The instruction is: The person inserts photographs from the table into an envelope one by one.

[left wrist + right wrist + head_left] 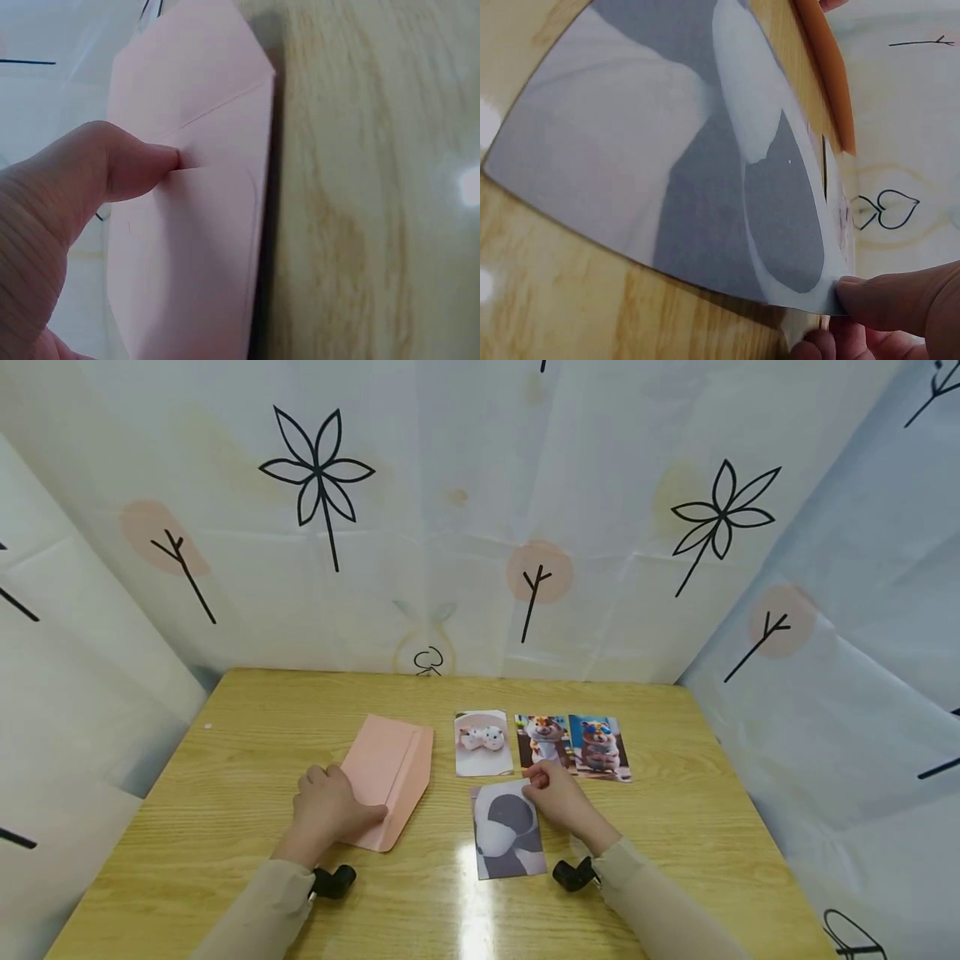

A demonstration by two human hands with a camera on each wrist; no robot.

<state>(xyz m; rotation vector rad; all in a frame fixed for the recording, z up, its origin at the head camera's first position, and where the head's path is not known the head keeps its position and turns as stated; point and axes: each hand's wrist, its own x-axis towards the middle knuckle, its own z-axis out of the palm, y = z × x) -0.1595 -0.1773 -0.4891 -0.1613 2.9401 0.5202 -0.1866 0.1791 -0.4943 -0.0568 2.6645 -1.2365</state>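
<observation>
Here's the grey-and-white picture card (pixel 505 839), right at the fingertips of the right hand (pixel 558 797): its upper right corner sits between thumb and fingers, pinched together, with that edge raised off the wooden table (pixel 675 835). Over to the left, the pink envelope (pixel 378 768) lies under the thumb of the left hand (pixel 326 810), which is clamped on its left side; the thumb presses by the pocket's edge, the other fingers curl at the border, partly hidden. Envelope and card are apart, bare wood between them.

Behind the held card, three more pictures line up: the one with two white animals (pixel 482 739) on the left, the hamster in white (pixel 547 747) in the middle, the hamster in blue glasses (pixel 600 747) at the right, close beside it. The right fingers overlap the middle one's lower edge in the head view; whether they touch it, I cannot tell.
</observation>
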